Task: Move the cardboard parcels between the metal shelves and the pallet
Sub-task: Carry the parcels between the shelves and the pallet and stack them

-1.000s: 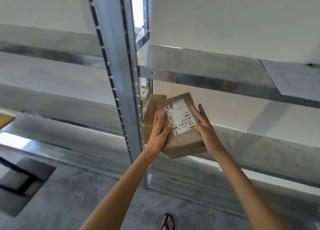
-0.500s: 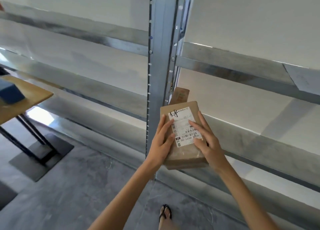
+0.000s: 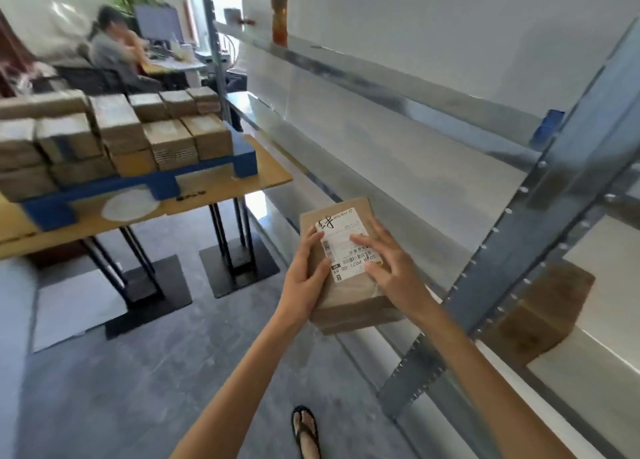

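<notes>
A brown cardboard parcel with a white shipping label is carried in front of me, off the shelf. My left hand grips its left side, and my right hand holds its right side with fingers across the label. A second parcel lies on the metal shelf at the right, behind the grey upright post. At the upper left a blue pallet carries several stacked brown parcels on a wooden table.
The table stands on black legs with flat base plates on the grey floor. A bottle stands on the top shelf. A person sits at a desk with a monitor at the far left back. My sandalled foot shows below.
The view has swung left away from the shelf toward the table and pallet. The parcel has come off the shelf with both hands still holding it.
</notes>
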`<action>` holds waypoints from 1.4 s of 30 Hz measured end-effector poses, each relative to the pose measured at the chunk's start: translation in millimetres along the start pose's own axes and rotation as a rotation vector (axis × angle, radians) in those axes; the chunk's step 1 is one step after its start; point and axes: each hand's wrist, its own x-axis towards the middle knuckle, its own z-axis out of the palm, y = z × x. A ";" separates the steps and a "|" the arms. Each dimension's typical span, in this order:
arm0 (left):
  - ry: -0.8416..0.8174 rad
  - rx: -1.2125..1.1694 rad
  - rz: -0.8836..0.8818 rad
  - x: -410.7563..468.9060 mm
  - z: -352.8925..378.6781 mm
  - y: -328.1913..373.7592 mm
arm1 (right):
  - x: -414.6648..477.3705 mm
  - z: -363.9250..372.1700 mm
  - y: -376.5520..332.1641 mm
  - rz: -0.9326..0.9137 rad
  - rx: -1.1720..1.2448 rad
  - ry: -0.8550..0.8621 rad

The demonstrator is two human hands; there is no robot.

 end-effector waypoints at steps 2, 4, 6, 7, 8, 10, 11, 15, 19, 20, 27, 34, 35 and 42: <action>0.061 0.027 0.008 19.9 -27.1 1.0 | 34.1 19.3 -4.2 -0.077 0.002 -0.039; 0.114 0.074 0.030 42.8 -52.6 4.5 | 69.4 39.5 -4.2 -0.137 0.019 -0.063; 0.176 0.119 0.022 68.9 -75.4 8.4 | 107.2 58.3 -3.4 -0.163 0.052 -0.097; 0.200 0.134 0.021 81.9 -86.7 10.0 | 126.0 66.6 -4.4 -0.171 0.073 -0.110; 0.220 0.153 0.038 95.3 -97.8 10.5 | 145.0 74.4 -6.5 -0.180 0.096 -0.121; 0.261 0.195 0.051 120.8 -121.6 8.9 | 183.0 91.8 -8.1 -0.202 0.135 -0.139; 0.278 0.206 0.035 130.3 -131.1 7.5 | 195.1 98.0 -8.1 -0.205 0.136 -0.149; 0.365 0.251 0.018 168.0 -176.5 1.2 | 255.8 131.9 -11.2 -0.258 0.108 -0.215; 0.400 0.310 -0.079 196.4 -218.5 -2.2 | 300.0 172.1 -15.9 -0.189 0.199 -0.290; 0.407 0.321 -0.083 202.9 -228.2 -4.3 | 309.2 181.5 -15.8 -0.178 0.222 -0.299; 0.432 0.332 -0.100 264.7 -305.8 -24.2 | 391.4 246.3 -20.0 -0.153 0.267 -0.333; 0.426 0.330 -0.075 345.8 -401.5 -34.5 | 492.4 322.6 -31.9 -0.136 0.337 -0.307; 0.419 0.328 -0.071 355.3 -413.3 -36.1 | 504.6 330.2 -34.1 -0.132 0.340 -0.309; 0.349 0.322 -0.040 421.5 -469.0 -47.8 | 577.5 367.9 -30.8 -0.122 0.364 -0.282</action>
